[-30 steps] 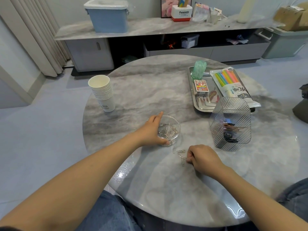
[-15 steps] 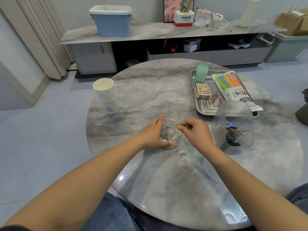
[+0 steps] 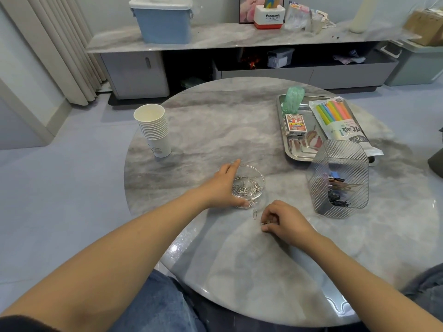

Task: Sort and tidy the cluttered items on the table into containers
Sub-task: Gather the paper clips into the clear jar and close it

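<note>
Right hand (image 3: pixel 284 220) has dropped from the glass bowl (image 3: pixel 249 185) back to the table (image 3: pixel 215 130) at the bowl's 5 o'clock, pinching paper clips (image 3: pixel 266 223); left hand (image 3: pixel 226 185) still cups the bowl.

The round counter (image 3: pixel 215 130) at frame centre looks like grey veined marble, polished and glossy near its lower edge. The small bowl (image 3: pixel 260 182) is clear glass, holding thin shiny metal paper clips (image 3: pixel 247 188). At right, the ribbed bin (image 3: pixel 340 164) is transparent plastic, and the tray (image 3: pixel 297 149) above it is mirror-bright steel. The stacked cups (image 3: pixel 153 130) at left are matt white paper. The straw packet (image 3: pixel 340 123) is glossy plastic film. Lower left, blue denim (image 3: pixel 155 305) covers the lap.
</note>
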A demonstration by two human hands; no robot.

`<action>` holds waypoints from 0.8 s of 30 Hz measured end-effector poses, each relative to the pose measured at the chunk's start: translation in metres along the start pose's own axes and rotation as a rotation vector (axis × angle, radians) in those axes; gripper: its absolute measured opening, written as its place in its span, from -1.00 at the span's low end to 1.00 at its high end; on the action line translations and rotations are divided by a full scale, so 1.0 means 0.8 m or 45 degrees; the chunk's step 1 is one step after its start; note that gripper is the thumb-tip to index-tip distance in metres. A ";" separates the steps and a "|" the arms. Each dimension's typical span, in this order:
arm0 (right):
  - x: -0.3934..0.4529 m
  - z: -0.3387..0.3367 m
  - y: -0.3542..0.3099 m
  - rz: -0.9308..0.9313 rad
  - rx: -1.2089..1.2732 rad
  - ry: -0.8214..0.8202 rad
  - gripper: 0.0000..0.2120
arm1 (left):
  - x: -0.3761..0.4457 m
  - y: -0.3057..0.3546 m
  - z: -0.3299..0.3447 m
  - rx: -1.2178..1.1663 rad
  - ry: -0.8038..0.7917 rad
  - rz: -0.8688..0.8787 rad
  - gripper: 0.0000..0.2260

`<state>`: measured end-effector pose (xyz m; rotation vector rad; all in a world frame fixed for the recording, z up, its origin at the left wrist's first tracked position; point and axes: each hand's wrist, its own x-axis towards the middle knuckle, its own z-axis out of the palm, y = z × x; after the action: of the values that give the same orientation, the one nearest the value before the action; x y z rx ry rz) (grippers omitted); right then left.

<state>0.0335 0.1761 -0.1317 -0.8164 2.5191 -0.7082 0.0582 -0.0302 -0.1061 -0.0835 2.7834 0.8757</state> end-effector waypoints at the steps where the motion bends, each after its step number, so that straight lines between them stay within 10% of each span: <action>1: 0.000 0.003 0.000 0.013 -0.016 -0.001 -0.72 | 0.000 0.000 0.000 -0.003 -0.002 -0.001 0.03; 14: -0.005 0.006 0.004 0.087 -0.125 -0.002 -0.69 | -0.001 0.002 0.000 0.000 -0.010 -0.004 0.02; 24: 0.033 -0.045 -0.064 -0.055 0.251 0.411 -0.90 | 0.000 0.001 0.001 0.005 0.000 -0.006 0.03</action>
<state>0.0176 0.1357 -0.0795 -0.7378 2.6573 -1.1649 0.0584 -0.0288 -0.1062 -0.0896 2.7834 0.8694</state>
